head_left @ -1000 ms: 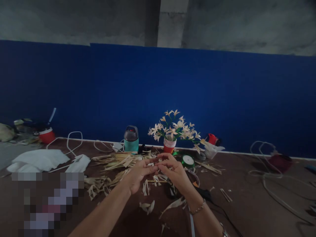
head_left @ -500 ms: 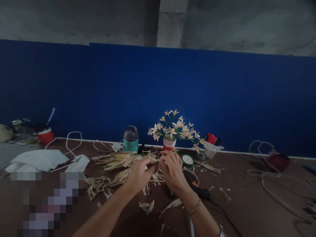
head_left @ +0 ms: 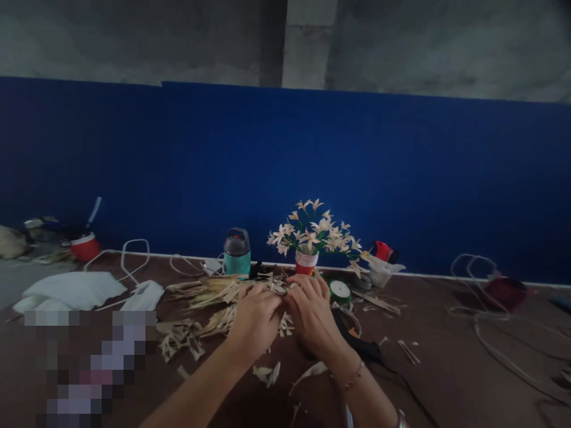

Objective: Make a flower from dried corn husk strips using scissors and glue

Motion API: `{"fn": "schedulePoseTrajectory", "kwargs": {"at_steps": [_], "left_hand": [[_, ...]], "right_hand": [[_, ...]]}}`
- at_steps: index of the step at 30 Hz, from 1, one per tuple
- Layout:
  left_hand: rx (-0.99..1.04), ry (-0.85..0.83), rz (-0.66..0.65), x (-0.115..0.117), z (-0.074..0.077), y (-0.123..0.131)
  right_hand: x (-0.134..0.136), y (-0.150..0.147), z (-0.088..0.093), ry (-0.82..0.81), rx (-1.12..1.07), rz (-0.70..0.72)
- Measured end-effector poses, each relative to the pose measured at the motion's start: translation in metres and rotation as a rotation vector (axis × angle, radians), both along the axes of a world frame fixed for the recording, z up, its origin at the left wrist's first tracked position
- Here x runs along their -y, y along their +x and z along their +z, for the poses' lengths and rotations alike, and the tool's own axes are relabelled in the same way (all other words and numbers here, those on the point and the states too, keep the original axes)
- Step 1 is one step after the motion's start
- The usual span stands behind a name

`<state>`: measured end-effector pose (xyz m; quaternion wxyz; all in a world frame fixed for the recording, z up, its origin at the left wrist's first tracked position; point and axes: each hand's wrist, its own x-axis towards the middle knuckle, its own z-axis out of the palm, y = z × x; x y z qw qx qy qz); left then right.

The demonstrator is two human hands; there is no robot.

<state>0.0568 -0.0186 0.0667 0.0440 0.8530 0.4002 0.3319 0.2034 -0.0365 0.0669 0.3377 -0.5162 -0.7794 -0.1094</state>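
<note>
One red pot (head_left: pixel 85 246): far left, pale stick (head_left: pixel 94 211) leaning out.
Husk strips (head_left: pixel 209 290): on the surface (head_left: pixel 428 392), left of centre, long axes mostly left to right.
Left hand (head_left: pixel 256 315): fingers curled; cannot tell what it holds.
Striped cup (head_left: pixel 306 263): upright, holding pale flowers (head_left: pixel 322 226).
Right hand (head_left: pixel 311 312): fingers bent; grip hidden too.

The right arm (head_left: pixel 377 397) wears a bracelet (head_left: pixel 355 377) — and silvery bangle (head_left: pixel 401 419).
</note>
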Motion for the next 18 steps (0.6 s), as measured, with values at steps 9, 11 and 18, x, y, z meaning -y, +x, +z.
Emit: {"fn": "schedulePoseTrajectory", "kwargs": {"at_steps": [9,11,18], "left_hand": [[0.081,-0.237,-0.056,-0.016,-0.016,0.003],[0.084,-0.252,-0.072,-0.017,-0.016,0.003],[0.014,-0.009,0.012,-0.008,-0.008,0.003]], "right_hand": [[-0.017,0.016,-0.017,0.061,0.058,0.08],[-0.017,0.016,-0.016,0.072,0.074,0.09],[-0.016,0.021,-0.009,0.117,0.046,0.068]]}}
